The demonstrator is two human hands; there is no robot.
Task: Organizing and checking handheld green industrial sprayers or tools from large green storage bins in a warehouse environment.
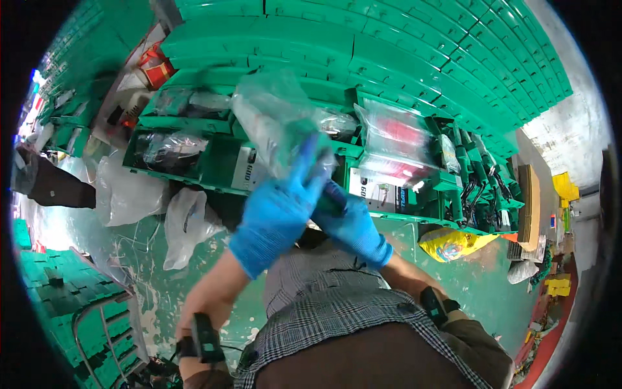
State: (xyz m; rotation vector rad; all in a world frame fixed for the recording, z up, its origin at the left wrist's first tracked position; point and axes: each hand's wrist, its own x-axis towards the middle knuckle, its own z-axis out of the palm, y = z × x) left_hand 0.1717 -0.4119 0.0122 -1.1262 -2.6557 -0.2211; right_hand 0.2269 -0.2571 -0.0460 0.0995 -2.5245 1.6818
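Bag of clear plastic (262, 107), one, head view: raised over a row of open green cases (220, 162), blurred, lower end at the gloved hands.

Status, by judgement: handling partway. Lodged: a film-wrapped black item (172, 152) in a compartment at the left; a stack of clear-film packets (396, 133), reddish within, lies farther right. Outstanding: the raised bag, not yet set down; its contents, and any count remaining, cannot be told.

Left hand (275, 214), blue glove: fingers reaching upward at the bag's lower end, too blurred to tell whether they grip it. Right hand (350, 227), blue glove: close beside the left, fingers angled up and leftward; whether they hold anything cannot be told.

Left forearm (210, 288) and right forearm (414, 279): both slant inward from below, bringing the hands together before the checked garment (324, 301).
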